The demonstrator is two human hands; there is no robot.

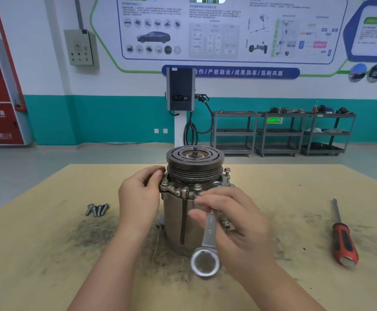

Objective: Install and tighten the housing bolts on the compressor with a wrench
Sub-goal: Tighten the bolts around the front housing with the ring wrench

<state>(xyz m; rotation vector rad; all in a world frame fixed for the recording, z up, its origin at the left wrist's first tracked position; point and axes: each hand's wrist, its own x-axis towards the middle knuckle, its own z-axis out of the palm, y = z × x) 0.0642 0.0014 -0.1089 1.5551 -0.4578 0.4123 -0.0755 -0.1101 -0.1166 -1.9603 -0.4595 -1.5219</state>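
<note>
Head view, the only one I have: the compressor (184, 212) stands upright on the tan table (295, 176), pulley end up, and I take it as my landmark. My left hand (139, 196) is against the compressor's left side at the flange, fingers curled, fingertips pinching something small and dark at the flange edge behind the nearest bolt; I cannot tell what it is. My right hand (234, 223) is in front of the compressor and a little to its right, fingers and thumb closed round the shank of the wrench (207, 239). The wrench's far end reaches up to the front of the flange, hidden behind my fingertips, so I cannot tell whether it sits on a bolt head; its ring end hangs free, nearer me than the compressor's base. Housing bolts (197, 187) stand in the flange: one at the left front, one at the front centre, one raised higher at the right rear. Four loose bolts (97, 209) lie together on the table, well to the left of the compressor. A red-handled screwdriver (343, 239) lies well to the compressor's right, handle toward me. Dark grit is smeared on the table around the compressor's base
</note>
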